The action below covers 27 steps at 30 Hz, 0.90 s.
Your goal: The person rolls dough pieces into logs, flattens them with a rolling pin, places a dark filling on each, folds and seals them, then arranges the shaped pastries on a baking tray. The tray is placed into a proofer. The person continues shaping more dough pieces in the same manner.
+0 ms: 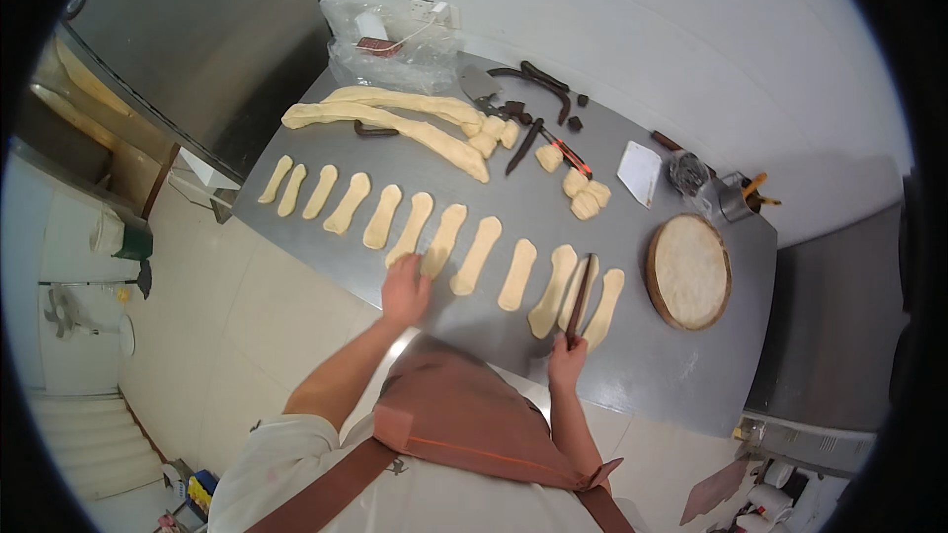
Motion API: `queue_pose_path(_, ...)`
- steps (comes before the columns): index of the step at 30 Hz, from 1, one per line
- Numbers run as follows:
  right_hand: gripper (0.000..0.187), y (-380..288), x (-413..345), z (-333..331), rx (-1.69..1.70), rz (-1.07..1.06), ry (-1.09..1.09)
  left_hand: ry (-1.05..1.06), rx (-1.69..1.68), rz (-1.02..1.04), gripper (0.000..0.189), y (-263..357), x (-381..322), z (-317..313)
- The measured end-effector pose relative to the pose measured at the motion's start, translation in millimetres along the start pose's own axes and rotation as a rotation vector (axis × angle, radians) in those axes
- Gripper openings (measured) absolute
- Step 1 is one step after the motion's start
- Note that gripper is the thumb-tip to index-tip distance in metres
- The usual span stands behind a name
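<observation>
Strips of pale dough lie in a slanting row along the near side of a grey metal table point(689, 377). My left hand point(406, 289) is at the lower end of one dough strip point(412, 226), touching or just over it; another strip point(446, 237) lies beside its fingers. My right hand point(568, 361) grips one end of a thin dark brown stick point(581, 296), which lies over a strip near the row's right end. The rightmost strip point(606, 303) is just right of the stick. Farther back lie two long dough ropes point(400, 126).
Small dough pieces point(585, 192) and dark brown rolls point(524, 146) lie behind the row, near a utility knife point(569, 154). A white scraper point(639, 174), a round wooden board point(689, 272) and a metal container point(735, 201) stand right. A plastic bag point(392, 52) lies by the wall.
</observation>
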State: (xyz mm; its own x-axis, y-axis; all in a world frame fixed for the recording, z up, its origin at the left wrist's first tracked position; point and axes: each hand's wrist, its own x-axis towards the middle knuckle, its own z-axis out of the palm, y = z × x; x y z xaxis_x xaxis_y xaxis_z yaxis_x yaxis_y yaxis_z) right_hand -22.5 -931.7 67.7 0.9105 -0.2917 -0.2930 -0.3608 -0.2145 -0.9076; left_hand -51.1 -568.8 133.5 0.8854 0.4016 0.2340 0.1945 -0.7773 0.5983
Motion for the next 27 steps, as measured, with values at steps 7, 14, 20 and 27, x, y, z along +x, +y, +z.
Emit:
queue_pose_path(7,0.028,-88.7,138.1,67.3,0.370,0.286,0.132,-0.102,0.215,-0.037,0.053,-109.0,209.8,-20.4)
queue_pose_path(14,0.035,-92.4,238.7,106.0,-0.005,0.292,0.451,-0.149,0.535,0.030,0.053,-174.8,352.6,-2.2)
queue_pose_path(20,0.051,-104.3,253.4,96.8,-0.415,0.368,0.311,-0.321,0.552,0.073,0.034,-175.5,363.6,-15.8)
queue_pose_path(27,0.041,-208.5,157.6,132.9,-0.258,-0.104,-0.226,-0.725,-0.867,-0.446,0.031,-45.3,276.0,-23.8)
